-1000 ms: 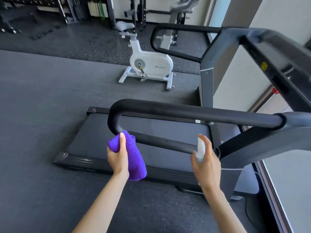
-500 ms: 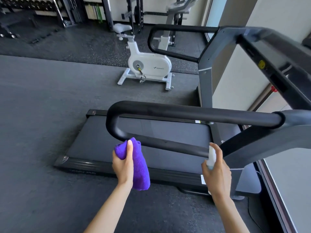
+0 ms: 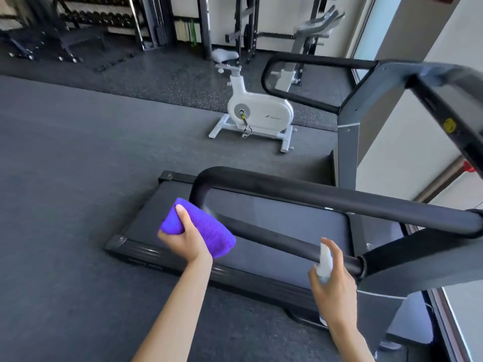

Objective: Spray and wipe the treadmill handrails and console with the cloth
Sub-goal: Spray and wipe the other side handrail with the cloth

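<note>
Purple folded microfibre cloth point(image 3: 206, 231) sits bunched in the left hand point(image 3: 187, 240), whose grip is clenched round it, thumb lying along the top of the fabric. The cloth is held just beside the rounded end of the black padded looped handrail point(image 3: 300, 190) of the dark grey treadmill point(image 3: 371, 259), near its lower bar; contact between cloth and rail cannot be told. The right hand point(image 3: 335, 286) has its grip wrapped round a small white translucent spray bottle point(image 3: 325, 262), forefinger raised over the top, the bottle held upright close to the lower bar where it joins the grey upright. Below both hands lies the treadmill's black running belt point(image 3: 274, 226) on the dark rubber gym floor point(image 3: 65, 178). A white stationary exercise bike point(image 3: 261, 113) stands well apart beyond the treadmill, with dark weight racks point(image 3: 99, 19) along the far wall.
</note>
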